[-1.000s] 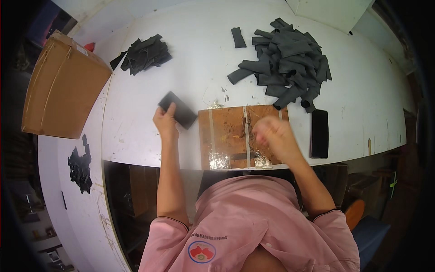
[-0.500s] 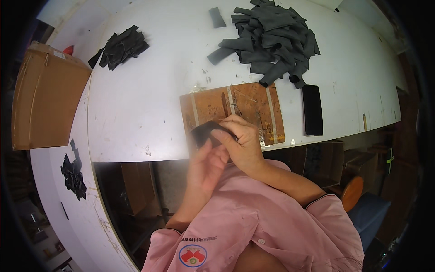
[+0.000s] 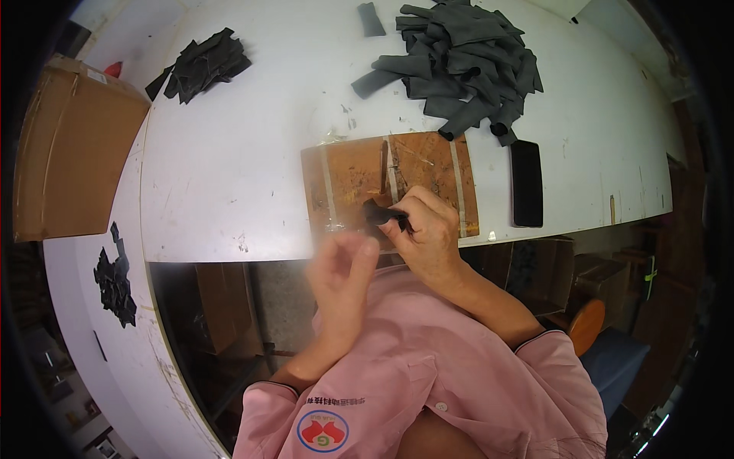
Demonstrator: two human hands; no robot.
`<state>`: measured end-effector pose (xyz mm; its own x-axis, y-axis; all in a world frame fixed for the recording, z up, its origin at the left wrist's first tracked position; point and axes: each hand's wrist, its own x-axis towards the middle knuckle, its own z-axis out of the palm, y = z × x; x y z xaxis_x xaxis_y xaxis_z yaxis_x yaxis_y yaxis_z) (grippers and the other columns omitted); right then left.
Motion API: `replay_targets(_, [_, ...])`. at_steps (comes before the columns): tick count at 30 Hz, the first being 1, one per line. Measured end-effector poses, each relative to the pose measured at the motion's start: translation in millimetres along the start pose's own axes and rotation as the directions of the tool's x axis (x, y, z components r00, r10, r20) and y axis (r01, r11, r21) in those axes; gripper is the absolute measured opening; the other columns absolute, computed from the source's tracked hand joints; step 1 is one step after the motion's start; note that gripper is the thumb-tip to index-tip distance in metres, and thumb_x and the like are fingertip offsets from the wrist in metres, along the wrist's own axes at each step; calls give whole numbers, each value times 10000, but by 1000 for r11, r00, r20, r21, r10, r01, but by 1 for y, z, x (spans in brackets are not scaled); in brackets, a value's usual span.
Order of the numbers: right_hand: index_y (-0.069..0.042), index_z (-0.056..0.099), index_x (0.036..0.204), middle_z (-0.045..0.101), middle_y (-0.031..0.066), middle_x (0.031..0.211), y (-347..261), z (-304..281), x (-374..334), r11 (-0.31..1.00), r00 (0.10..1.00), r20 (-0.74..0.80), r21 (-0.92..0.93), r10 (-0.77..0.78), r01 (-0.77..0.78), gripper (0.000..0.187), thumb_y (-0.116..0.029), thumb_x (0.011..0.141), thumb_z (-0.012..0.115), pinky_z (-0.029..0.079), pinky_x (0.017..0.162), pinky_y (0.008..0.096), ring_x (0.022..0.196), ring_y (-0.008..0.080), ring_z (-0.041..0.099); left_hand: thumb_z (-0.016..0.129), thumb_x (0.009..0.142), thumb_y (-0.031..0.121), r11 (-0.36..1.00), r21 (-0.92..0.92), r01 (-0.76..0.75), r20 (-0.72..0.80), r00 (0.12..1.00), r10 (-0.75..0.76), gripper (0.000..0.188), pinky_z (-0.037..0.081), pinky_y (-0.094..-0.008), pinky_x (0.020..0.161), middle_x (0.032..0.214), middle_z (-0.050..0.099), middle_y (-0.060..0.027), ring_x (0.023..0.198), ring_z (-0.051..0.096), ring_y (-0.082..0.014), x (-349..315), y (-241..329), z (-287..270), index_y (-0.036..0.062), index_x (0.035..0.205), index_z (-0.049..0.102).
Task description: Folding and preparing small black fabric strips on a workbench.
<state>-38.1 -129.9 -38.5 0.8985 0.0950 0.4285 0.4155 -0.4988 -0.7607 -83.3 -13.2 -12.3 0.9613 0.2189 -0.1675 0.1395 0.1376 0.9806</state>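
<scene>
My right hand point(image 3: 432, 229) is closed, pinching a small, crumpled piece of black fabric point(image 3: 376, 213) over the near part of a brown board point(image 3: 352, 172). Just left of it and nearer to me, my left hand point(image 3: 342, 268) is apart from the fabric. Motion blurs its loosely curled fingers, but the thumb stands away from them and nothing shows between. Beyond the board lies a large heap of dark grey fabric tubes point(image 3: 462, 65), with a single fabric piece point(image 3: 371, 20) to its left.
A black phone-like slab point(image 3: 526, 183) lies right of the board, near the table's front edge. Black fabric pieces point(image 3: 205, 65) are piled at the far left, beside a cardboard box point(image 3: 80, 153). Another small black pile point(image 3: 115, 283) rests on the left side table point(image 3: 73, 306).
My left hand has come off the black fabric and moved slightly left. The right hand still grips the piece, now bunched up and turned, and has shifted a little right.
</scene>
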Motion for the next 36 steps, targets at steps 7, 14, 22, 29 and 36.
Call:
replay_targets(7, [-15,498,648,448,90,661,3,2,-2,979,987,9,-132,-158,158,208,40,485,617,394,499,350,609,256,491,570,787,126,950,-192,246,64,969,-238,102,327,-181,387,628,542,-35,457,446,-65,15,3,-2,33,774,530])
replay_targets(14, [-30,454,612,377,78,620,9,0,-4,870,923,61,-317,-379,378,133,-17,517,546,392,457,307,582,221,449,521,749,22,862,-326,389,49,917,-395,28,326,-192,364,618,543,-46,444,456,-84,23,6,0,25,770,540])
replay_targets(22, [1,511,677,426,86,656,-12,-18,0,999,982,188,29,-31,26,162,-76,629,645,413,483,311,613,231,487,545,757,22,981,-63,184,34,983,-182,60,351,-178,409,634,533,-19,489,457,-55,26,-9,-8,-3,811,544])
replay_targets(29, [-11,533,828,500,100,756,-5,-13,-4,972,982,190,233,-14,-31,155,-60,705,612,431,520,316,630,246,533,538,793,1,985,160,-65,69,996,55,10,364,-153,401,646,545,-13,537,508,-43,16,-18,-3,-4,794,529])
replay_targets(36, [-1,555,763,493,98,692,11,6,-5,994,995,3,-49,-103,103,126,19,645,593,418,498,319,599,238,518,543,716,-81,935,-299,189,-25,978,-206,134,240,-158,322,619,547,-25,367,327,-17,34,-15,0,10,810,513])
